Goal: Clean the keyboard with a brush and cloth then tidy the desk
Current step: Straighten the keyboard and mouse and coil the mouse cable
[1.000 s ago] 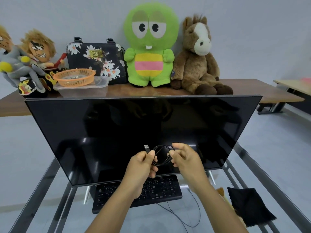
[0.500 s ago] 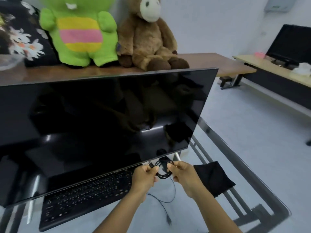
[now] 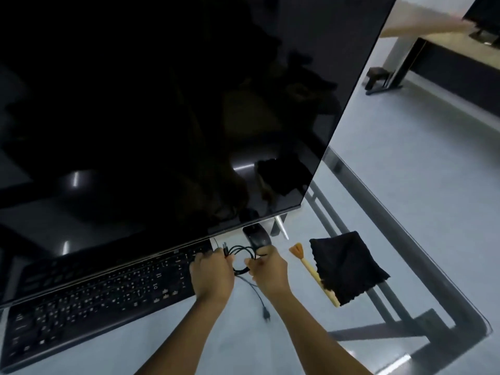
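Gripping a coiled cable (image 3: 241,256), left hand (image 3: 213,276), right hand (image 3: 269,272), beside keyboard (image 3: 89,304)

Black keyboard (image 3: 94,301) (under monitor) — flat

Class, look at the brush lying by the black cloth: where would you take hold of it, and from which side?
Grip the brush on its bare handle just below the bristles, coming from the left. The black cloth covers its right side and lower handle, so the left probably offers the only clear approach.

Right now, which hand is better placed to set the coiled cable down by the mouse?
Right hand: it grips the coiled cable directly below the mouse; the left hand sits over the keyboard.
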Tool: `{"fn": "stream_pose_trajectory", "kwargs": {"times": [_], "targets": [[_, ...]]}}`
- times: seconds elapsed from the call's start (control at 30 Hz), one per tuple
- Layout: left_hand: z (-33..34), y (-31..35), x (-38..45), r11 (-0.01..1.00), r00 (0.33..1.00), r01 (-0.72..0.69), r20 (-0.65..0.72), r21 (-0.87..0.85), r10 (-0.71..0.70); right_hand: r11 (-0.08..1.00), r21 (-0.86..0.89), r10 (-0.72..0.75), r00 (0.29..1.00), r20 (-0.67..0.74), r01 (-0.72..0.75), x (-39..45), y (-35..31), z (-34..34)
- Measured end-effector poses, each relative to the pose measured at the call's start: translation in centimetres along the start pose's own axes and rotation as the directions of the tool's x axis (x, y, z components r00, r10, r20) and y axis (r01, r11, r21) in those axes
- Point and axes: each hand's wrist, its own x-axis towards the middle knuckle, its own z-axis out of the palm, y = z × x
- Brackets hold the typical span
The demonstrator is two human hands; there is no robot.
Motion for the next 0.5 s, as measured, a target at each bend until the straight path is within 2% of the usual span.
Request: {"fn": "stream_pose_trajectory", "kwargs": {"times": [0.1, 0.23, 0.37, 0.43, 0.5], "targets": [[0.4, -0.4, 0.2, 1.0, 0.999, 0.0, -0.04, 0.013, 0.001, 0.999, -0.012, -0.04, 0.998, -0.038, 0.04, 0.6, -0.1, 0.5], [1.1, -0.9, 0.6, 0.989, 0.995, -0.001, -0.097, -0.146, -0.013, 0.979, -0.166, -0.132, 0.988, -0.077, 0.118, 1.0, 0.8, 1.2], [1.7, -1.7, 0.2, 0.989, 0.979, -0.144, -0.151, -0.032, 0.137, 0.924, -0.281, -0.29, 0.953, -0.082, 0.257, 0.4, 1.4, 1.1], [2.1, -2.0, -0.3, 0.976, 0.957, -0.214, -0.192, 0.033, 0.216, 0.848, -0.376, -0.431, 0.898, -0.083, 0.373, -0.1, 1.4, 1.2], [2.5, -2.3, -0.8, 0.959, 0.929, -0.274, -0.236, 0.077, 0.285, 0.763, -0.428, -0.536, 0.844, 0.002, 0.485, -0.2, 1.8, 1.4]]}}
